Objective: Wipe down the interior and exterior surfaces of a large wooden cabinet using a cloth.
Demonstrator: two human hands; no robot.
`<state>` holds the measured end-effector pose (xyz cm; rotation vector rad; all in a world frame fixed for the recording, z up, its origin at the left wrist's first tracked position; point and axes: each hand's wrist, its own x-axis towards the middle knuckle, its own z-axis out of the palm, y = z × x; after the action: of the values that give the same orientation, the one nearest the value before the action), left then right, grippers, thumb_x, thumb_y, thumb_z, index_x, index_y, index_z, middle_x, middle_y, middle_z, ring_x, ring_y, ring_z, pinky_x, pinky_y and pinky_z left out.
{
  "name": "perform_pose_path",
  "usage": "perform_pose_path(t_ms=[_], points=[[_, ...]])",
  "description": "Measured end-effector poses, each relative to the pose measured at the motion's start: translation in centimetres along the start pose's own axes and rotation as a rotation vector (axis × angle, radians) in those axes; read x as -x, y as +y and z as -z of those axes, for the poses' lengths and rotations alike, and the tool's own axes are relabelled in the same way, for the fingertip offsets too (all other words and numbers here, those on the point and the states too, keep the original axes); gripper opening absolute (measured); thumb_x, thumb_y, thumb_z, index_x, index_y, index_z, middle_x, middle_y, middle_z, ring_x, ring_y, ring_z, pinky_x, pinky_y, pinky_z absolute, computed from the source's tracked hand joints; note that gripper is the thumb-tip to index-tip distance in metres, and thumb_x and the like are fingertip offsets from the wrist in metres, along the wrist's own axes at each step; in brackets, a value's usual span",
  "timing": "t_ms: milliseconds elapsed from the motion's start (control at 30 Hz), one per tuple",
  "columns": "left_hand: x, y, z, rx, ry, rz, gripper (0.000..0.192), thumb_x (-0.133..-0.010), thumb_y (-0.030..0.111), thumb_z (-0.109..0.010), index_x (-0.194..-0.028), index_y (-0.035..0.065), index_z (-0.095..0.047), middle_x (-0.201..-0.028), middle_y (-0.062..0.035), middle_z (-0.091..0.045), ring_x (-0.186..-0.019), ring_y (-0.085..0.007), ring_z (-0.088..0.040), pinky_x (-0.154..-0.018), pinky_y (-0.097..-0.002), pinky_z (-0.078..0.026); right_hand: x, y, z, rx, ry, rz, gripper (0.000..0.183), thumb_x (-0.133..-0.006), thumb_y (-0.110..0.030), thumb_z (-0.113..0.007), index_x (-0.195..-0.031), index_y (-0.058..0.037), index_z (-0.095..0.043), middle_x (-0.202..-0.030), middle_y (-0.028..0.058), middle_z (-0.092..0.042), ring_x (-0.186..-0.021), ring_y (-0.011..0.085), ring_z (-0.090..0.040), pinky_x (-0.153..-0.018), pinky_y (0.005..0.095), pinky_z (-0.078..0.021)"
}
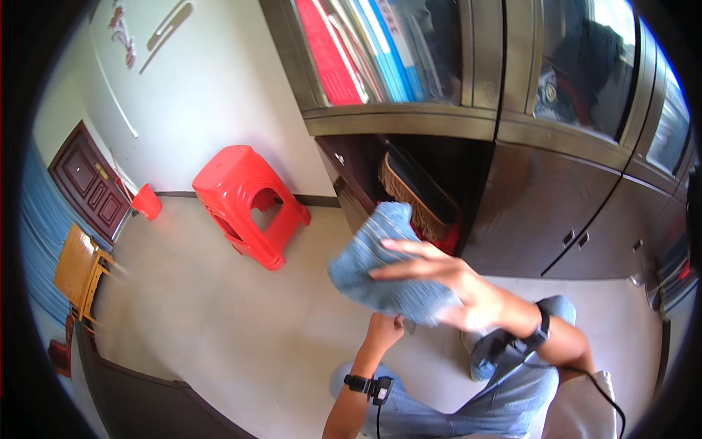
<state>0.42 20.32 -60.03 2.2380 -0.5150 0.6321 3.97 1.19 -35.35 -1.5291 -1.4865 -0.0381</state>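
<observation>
My right hand (pixel 439 271) holds a folded blue striped cloth (pixel 378 263), perhaps a towel, with its fingers spread over the top. My left hand (pixel 385 331) is just below the cloth, fingers curled near a small greyish thing (pixel 408 326) too blurred to name. Whether the left hand grips it cannot be told. Beyond the cloth, an open compartment of the dark wooden cabinet (pixel 400 120) holds a black-topped brush-like thing with brown fringe (pixel 419 192) and something red (pixel 451 240) at its base.
A red plastic stool (pixel 241 192) stands left of the cabinet by the wall. Closed cabinet doors (pixel 540 203) extend to the right, below glass doors with folders (pixel 373 52) behind them. Farther left are a red bucket (pixel 147 202), a wooden chair (pixel 74 269) and a brown door (pixel 90 178).
</observation>
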Motion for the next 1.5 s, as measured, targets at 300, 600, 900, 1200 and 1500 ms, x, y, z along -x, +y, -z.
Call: perform_pose_path(t_ms=[300, 600, 900, 1200, 1500], points=[[-0.3, -2.5, -3.3, 0.242, -0.374, 0.257, 0.013, -0.086, 0.003, -0.065, -0.098, -0.0015, -0.065, -0.074, -0.0192, -0.069, -0.065, -0.028, -0.072, -0.055, -0.0384, -0.056, 15.1, 3.7, -13.5, -0.472, 0.981, -0.559, 0.058, -0.097, -0.044, -0.057, -0.129, 0.0043, -0.06, -0.142, 0.0124, -0.057, -0.141, 0.021, -0.038, -0.115, 0.0379, -0.0282], [-3.1, -0.5, -2.4, 0.44, -0.578, 0.496, 0.015, -0.094, 0.004, -0.063, -0.102, -0.0082, -0.068, -0.079, -0.0114, -0.071, -0.068, -0.0169, -0.071, -0.057, -0.0288, -0.059, 18.8, 14.2, -22.8, -0.69, 1.317, -0.96, 0.086, -0.1, -0.065, -0.038, -0.15, 0.0049, -0.032, -0.151, 0.0138, -0.042, -0.138, 0.0224, -0.038, -0.115, 0.0343, -0.0296], [-2.4, -0.2, -2.6, 0.375, -0.587, 0.623, 0.012, -0.094, 0.001, -0.063, -0.1, -0.0088, -0.066, -0.085, -0.01, -0.069, -0.07, -0.0179, -0.07, -0.058, -0.0305, -0.06, 29.5, 33.1, -34.2, -1.318, 1.879, -1.219, 0.088, -0.096, -0.072, -0.038, -0.154, -0.006, -0.032, -0.153, 0.0123, -0.041, -0.136, 0.028, -0.043, -0.114, 0.0444, -0.0327], [-1.5, -1.3, -1.1, 0.373, -0.485, 0.643, 0.009, -0.093, -0.003, -0.061, -0.101, -0.0091, -0.063, -0.084, -0.012, -0.069, -0.069, -0.0193, -0.07, -0.061, -0.031, -0.06, 27.9, 29.0, -32.6, -1.475, 1.921, -1.057, 0.073, -0.099, -0.061, -0.044, -0.143, -0.0026, -0.049, -0.132, 0.0102, -0.061, -0.115, 0.025, -0.061, -0.1, 0.0391, -0.0463], [-2.0, -1.2, -1.4, 0.411, -0.429, 0.593, 0.012, -0.094, -0.004, -0.06, -0.104, -0.0088, -0.063, -0.083, -0.0108, -0.069, -0.068, -0.0165, -0.068, -0.062, -0.0289, -0.059, 24.4, 22.4, -19.2, -1.122, 1.173, -1.134, 0.076, -0.099, -0.06, -0.047, -0.136, 0.0059, -0.054, -0.128, 0.0127, -0.062, -0.113, 0.0181, -0.059, -0.098, 0.0311, -0.0455]])
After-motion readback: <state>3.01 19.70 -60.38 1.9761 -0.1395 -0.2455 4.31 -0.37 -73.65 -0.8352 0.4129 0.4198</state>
